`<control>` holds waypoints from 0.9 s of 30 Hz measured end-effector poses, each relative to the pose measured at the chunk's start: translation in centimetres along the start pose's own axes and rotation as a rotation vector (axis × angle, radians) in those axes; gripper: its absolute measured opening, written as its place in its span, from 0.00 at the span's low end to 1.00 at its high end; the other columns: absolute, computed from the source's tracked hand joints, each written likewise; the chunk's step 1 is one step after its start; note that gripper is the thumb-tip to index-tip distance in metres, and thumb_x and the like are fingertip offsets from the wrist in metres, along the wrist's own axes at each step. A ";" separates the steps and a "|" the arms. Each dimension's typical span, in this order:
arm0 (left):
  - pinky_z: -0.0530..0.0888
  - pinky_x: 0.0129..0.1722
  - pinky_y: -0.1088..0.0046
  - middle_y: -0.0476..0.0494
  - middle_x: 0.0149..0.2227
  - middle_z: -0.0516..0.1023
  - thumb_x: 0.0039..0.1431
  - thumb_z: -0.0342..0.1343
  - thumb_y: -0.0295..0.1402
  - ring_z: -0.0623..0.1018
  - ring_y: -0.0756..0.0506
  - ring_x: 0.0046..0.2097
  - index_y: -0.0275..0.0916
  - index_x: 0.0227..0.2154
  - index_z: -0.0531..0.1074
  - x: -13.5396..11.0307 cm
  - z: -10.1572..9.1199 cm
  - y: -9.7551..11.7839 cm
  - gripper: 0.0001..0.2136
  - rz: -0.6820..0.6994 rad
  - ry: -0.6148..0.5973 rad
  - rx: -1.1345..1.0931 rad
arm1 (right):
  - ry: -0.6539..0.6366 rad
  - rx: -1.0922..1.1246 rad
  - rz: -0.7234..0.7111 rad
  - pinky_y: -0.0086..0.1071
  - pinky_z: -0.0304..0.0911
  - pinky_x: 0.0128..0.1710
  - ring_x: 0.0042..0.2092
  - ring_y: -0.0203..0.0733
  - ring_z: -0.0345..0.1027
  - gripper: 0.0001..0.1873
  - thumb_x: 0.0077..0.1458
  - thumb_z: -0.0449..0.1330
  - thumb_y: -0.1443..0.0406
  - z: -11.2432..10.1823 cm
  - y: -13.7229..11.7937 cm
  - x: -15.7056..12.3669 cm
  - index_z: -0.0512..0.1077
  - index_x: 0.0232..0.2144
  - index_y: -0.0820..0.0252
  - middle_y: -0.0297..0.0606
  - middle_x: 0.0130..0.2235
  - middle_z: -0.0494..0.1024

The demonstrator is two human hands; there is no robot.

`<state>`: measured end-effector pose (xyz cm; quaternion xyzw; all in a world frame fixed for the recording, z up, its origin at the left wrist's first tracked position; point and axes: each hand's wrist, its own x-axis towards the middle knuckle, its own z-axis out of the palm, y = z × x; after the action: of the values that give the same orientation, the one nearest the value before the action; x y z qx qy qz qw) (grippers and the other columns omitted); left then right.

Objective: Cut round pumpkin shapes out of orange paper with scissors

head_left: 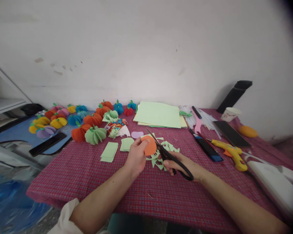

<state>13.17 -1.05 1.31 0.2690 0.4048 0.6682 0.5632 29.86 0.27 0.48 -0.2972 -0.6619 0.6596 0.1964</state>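
Pinched in my left hand [136,154] is a rounded orange piece [150,147] that looks like felt or paper. My right hand [177,162] grips black-handled scissors [169,155]. Their blades are parted and lie against the right edge of the orange piece. Light green offcuts [161,161] are scattered on the table under the scissors. Left of my hands are a stack of green rectangles [109,151] and some green pieces with rounded corners [126,144]. A small lilac piece [137,134] lies just beyond my left hand.
Colourful pumpkin shapes [95,135] crowd the left side. Large green sheets [158,114] lie at the back by the wall. On the right are a yellow glue gun [230,152], a utility knife [206,146], a dark phone-like slab [231,134] and a paper cup [230,114].
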 end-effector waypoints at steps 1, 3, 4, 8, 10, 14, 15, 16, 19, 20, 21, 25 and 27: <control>0.64 0.26 0.77 0.50 0.24 0.70 0.42 0.57 0.32 0.68 0.53 0.24 0.35 0.26 0.67 0.0 0.0 0.0 0.07 0.005 0.003 0.003 | 0.001 -0.006 -0.004 0.24 0.54 0.21 0.22 0.28 0.56 0.18 0.50 0.54 0.56 0.0 0.0 0.0 0.64 0.38 0.64 0.30 0.23 0.62; 0.64 0.26 0.77 0.50 0.23 0.70 0.42 0.56 0.32 0.68 0.53 0.24 0.35 0.26 0.67 0.0 0.0 0.0 0.08 0.012 0.006 0.009 | 0.010 -0.018 -0.009 0.24 0.53 0.20 0.21 0.28 0.56 0.18 0.50 0.55 0.56 0.0 0.0 0.0 0.64 0.38 0.64 0.30 0.23 0.62; 0.64 0.26 0.77 0.50 0.23 0.70 0.42 0.57 0.32 0.68 0.53 0.24 0.35 0.26 0.67 0.0 0.0 0.0 0.08 0.014 0.006 0.011 | 0.016 -0.020 -0.009 0.24 0.53 0.20 0.21 0.28 0.56 0.18 0.50 0.55 0.56 0.0 0.0 0.0 0.64 0.38 0.63 0.30 0.23 0.62; 0.64 0.26 0.77 0.51 0.23 0.70 0.42 0.56 0.32 0.68 0.54 0.24 0.35 0.26 0.67 0.0 -0.1 -0.1 0.07 0.013 -0.001 0.010 | 0.026 -0.002 0.008 0.24 0.54 0.20 0.21 0.28 0.56 0.18 0.48 0.56 0.55 0.0 -0.1 -0.1 0.64 0.37 0.63 0.30 0.23 0.62; 0.64 0.26 0.77 0.50 0.24 0.70 0.43 0.56 0.32 0.68 0.53 0.24 0.35 0.26 0.67 0.0 -0.1 -0.1 0.07 0.014 -0.006 0.009 | 0.023 -0.015 0.009 0.24 0.54 0.21 0.21 0.28 0.55 0.19 0.48 0.56 0.55 -0.1 -0.1 -0.1 0.64 0.37 0.63 0.30 0.23 0.62; 0.64 0.26 0.77 0.50 0.24 0.70 0.43 0.56 0.32 0.68 0.53 0.24 0.35 0.26 0.67 0.0 0.0 0.0 0.07 0.011 -0.003 0.009 | 0.008 -0.034 0.002 0.24 0.53 0.21 0.21 0.28 0.55 0.19 0.49 0.55 0.55 -0.1 -0.2 -0.1 0.64 0.39 0.63 0.30 0.24 0.62; 0.64 0.26 0.77 0.50 0.24 0.70 0.42 0.56 0.32 0.68 0.53 0.25 0.35 0.26 0.67 0.0 0.0 0.0 0.07 0.011 -0.001 0.009 | 0.005 -0.029 -0.001 0.24 0.53 0.21 0.21 0.28 0.55 0.19 0.49 0.55 0.55 -0.1 -0.2 -0.1 0.64 0.39 0.63 0.30 0.24 0.62; 0.64 0.26 0.77 0.50 0.24 0.70 0.42 0.57 0.32 0.68 0.53 0.25 0.35 0.26 0.67 0.0 0.1 0.0 0.07 0.011 0.002 0.009 | 0.004 -0.026 -0.004 0.24 0.53 0.21 0.22 0.28 0.55 0.19 0.49 0.55 0.55 -0.1 -0.2 -0.1 0.64 0.39 0.63 0.30 0.24 0.62; 0.64 0.27 0.77 0.50 0.24 0.70 0.42 0.57 0.32 0.68 0.53 0.24 0.35 0.26 0.67 -0.1 0.2 0.1 0.08 0.001 0.010 0.004 | 0.013 -0.031 -0.007 0.24 0.53 0.21 0.22 0.28 0.56 0.19 0.49 0.55 0.55 -0.1 -0.1 0.0 0.64 0.39 0.63 0.30 0.24 0.61; 0.65 0.27 0.77 0.50 0.24 0.70 0.41 0.57 0.33 0.69 0.53 0.24 0.35 0.26 0.67 -0.1 0.2 0.1 0.08 -0.002 0.011 0.001 | 0.018 -0.035 -0.008 0.24 0.53 0.21 0.22 0.28 0.56 0.19 0.49 0.55 0.55 -0.1 0.0 0.0 0.64 0.39 0.63 0.30 0.23 0.61; 0.65 0.27 0.77 0.50 0.24 0.71 0.41 0.57 0.33 0.69 0.53 0.24 0.35 0.26 0.67 -0.1 0.2 0.1 0.08 -0.003 0.010 -0.001 | 0.021 -0.039 -0.009 0.24 0.52 0.21 0.22 0.28 0.56 0.18 0.49 0.55 0.56 -0.1 0.0 0.0 0.64 0.39 0.63 0.30 0.23 0.61; 0.65 0.27 0.77 0.50 0.24 0.71 0.41 0.57 0.33 0.69 0.53 0.25 0.35 0.26 0.67 0.0 0.0 0.0 0.08 0.002 0.008 -0.003 | 0.016 -0.059 -0.016 0.24 0.53 0.20 0.21 0.28 0.55 0.18 0.50 0.54 0.55 -0.1 0.1 0.0 0.64 0.39 0.63 0.29 0.23 0.61; 0.65 0.27 0.77 0.50 0.24 0.71 0.42 0.57 0.32 0.69 0.53 0.25 0.35 0.26 0.67 0.1 0.0 0.0 0.08 0.011 0.003 -0.003 | 0.019 -0.076 -0.015 0.24 0.52 0.20 0.21 0.28 0.54 0.18 0.50 0.54 0.55 -0.1 0.0 0.0 0.64 0.38 0.63 0.29 0.22 0.61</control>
<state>13.16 -0.98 1.28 0.2694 0.4031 0.6725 0.5592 29.90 0.35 0.48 -0.3056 -0.6867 0.6296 0.1965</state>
